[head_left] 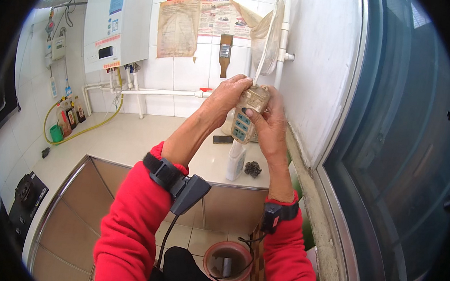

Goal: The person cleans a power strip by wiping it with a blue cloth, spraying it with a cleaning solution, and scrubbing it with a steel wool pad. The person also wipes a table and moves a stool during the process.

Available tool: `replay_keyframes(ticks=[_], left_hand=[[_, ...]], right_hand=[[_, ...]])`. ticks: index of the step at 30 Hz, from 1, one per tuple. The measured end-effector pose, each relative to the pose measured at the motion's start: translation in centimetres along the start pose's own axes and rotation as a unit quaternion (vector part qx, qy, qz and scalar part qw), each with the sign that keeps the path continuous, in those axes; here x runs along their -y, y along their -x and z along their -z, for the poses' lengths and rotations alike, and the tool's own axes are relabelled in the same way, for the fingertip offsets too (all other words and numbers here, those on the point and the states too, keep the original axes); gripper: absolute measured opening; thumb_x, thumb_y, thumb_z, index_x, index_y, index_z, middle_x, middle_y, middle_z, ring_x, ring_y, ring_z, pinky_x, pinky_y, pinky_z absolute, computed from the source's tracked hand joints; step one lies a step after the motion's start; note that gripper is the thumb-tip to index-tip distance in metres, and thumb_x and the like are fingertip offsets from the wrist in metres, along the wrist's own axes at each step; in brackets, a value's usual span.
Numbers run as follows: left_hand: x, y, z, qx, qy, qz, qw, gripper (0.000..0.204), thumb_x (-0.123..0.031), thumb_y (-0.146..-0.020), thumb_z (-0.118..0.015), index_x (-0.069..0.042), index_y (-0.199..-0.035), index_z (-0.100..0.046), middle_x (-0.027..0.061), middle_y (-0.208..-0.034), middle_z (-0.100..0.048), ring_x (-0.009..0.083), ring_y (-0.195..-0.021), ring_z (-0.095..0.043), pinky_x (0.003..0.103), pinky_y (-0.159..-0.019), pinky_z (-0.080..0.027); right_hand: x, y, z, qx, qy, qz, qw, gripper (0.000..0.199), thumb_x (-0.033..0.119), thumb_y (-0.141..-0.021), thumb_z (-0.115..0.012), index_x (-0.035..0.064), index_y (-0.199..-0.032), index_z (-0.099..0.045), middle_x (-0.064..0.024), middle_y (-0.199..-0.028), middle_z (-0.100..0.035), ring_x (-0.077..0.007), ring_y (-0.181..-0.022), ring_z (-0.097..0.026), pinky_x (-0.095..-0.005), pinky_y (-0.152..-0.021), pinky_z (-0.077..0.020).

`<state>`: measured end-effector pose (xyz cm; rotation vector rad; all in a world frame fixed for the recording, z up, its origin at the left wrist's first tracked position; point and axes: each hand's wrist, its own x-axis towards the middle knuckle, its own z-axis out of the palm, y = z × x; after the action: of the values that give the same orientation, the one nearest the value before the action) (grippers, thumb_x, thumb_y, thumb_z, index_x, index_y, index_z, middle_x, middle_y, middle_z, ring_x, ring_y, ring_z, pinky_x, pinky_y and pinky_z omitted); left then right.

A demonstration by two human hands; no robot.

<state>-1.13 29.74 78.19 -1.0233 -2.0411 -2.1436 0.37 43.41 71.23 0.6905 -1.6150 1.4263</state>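
A grimy, beige power strip [241, 125] with several dark green socket faces is held up in front of the tiled wall. White cord runs upward from its top end. My left hand [228, 98] is closed at the upper end, by the cord. On the other side, my right hand [271, 127] wraps the strip's edge, its thumb lying on the front face; its upper fingers are slightly blurred. Below the strip on the counter stand a white plastic bottle [235, 164] and a dark scouring ball [252, 169]. A dark phone [222, 139] lies just left of the strip.
A light counter [179, 132] curves left to a black stove [25, 205]. Sauce bottles [72, 115], a green cup [56, 133] and a yellow hose [94, 128] sit near a white water heater [108, 25]. A wooden-handled grater [225, 55] hangs ahead. A pink basin [208, 258] holds water below.
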Motion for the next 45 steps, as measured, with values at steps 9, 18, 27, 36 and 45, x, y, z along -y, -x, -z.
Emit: replay_keyframes(ticks=[9, 18, 27, 36, 45], left_hand=[[0.1, -0.1, -0.8, 0.051, -0.059, -0.019, 0.997, 0.050, -0.038, -0.092, -0.063, -0.003, -0.126, -0.052, 0.0094, -0.114, -0.057, 0.0169, -0.111, -0.051, 0.034, -0.097, -0.041], [0.2, -1.4, 0.1, 0.089, -0.059, -0.044, 0.993, 0.055, -0.036, -0.088, -0.068, 0.004, -0.124, -0.055, 0.0115, -0.115, -0.060, 0.0174, -0.105, -0.058, 0.029, -0.096, -0.044], [-0.1, -1.3, 0.9, 0.138, -0.091, -0.059, 0.984, 0.050, -0.031, -0.094, -0.062, 0.003, -0.129, -0.053, 0.0139, -0.122, -0.059, 0.0197, -0.116, -0.055, 0.032, -0.105, -0.040], [0.2, -2.2, 1.4, 0.138, -0.093, -0.054, 0.985, 0.046, -0.037, -0.096, -0.059, -0.001, -0.125, -0.061, 0.0106, -0.114, -0.066, 0.0203, -0.110, -0.060, 0.035, -0.104, -0.044], [2.1, -0.4, 1.6, 0.132, -0.090, -0.078, 0.984, 0.047, -0.032, -0.102, -0.050, -0.007, -0.142, -0.048, 0.0096, -0.131, -0.059, 0.0197, -0.120, -0.055, 0.038, -0.103, -0.046]], right_hand=[[1.6, 0.5, -0.5, -0.072, 0.234, 0.051, 0.968, 0.060, 0.002, -0.081, -0.071, 0.0065, -0.134, -0.042, -0.0186, -0.121, -0.060, -0.0380, -0.109, -0.061, -0.0453, -0.089, -0.0497], [2.0, 0.7, -0.2, -0.077, 0.255, 0.066, 0.962, 0.059, 0.003, -0.079, -0.073, 0.0058, -0.130, -0.044, -0.0196, -0.118, -0.062, -0.0381, -0.105, -0.063, -0.0450, -0.085, -0.0509], [2.4, 0.9, -0.3, -0.072, 0.281, 0.015, 0.957, 0.060, 0.004, -0.078, -0.075, 0.0060, -0.129, -0.044, -0.0198, -0.116, -0.063, -0.0383, -0.102, -0.064, -0.0442, -0.083, -0.0513], [1.4, 1.3, 0.1, -0.077, 0.224, 0.000, 0.971, 0.057, 0.001, -0.081, -0.071, 0.0045, -0.131, -0.044, -0.0185, -0.114, -0.064, -0.0318, -0.103, -0.064, -0.0391, -0.085, -0.0517], [0.2, 0.7, 1.6, -0.002, -0.132, -0.085, 0.988, 0.056, 0.009, -0.089, -0.068, -0.0049, -0.135, -0.040, -0.0164, -0.118, -0.063, -0.0199, -0.110, -0.060, -0.0310, -0.093, -0.0497]])
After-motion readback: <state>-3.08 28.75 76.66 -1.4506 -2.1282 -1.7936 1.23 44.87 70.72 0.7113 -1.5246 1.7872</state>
